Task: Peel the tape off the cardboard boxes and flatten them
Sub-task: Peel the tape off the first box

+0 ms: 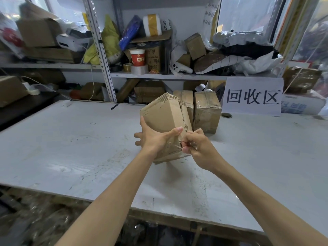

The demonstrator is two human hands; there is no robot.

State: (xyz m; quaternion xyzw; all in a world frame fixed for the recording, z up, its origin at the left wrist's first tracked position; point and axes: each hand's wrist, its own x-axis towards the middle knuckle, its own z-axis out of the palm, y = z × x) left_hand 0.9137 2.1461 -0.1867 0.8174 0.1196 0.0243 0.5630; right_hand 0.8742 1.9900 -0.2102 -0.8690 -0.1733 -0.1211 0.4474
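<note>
White worktable (71, 148), surface scuffed and marked. On it, far side: two taped cardboard boxes (206, 110) side by side, a propped paper sign (253, 96), a small white block (66, 103). Round grommet hole (226, 115) beside the sign.

There is only one view, from a wide-angle camera on the person's head, so nothing is shared with a second. It looks forward and down across the table (71, 148), close over both forearms, which reach in from the bottom edge. The box (165, 118) sits near the centre, at arm's length. Farther off it faces the shelves (159, 76) along the far wall, whose uprights bend outward toward the frame's edges.
</note>
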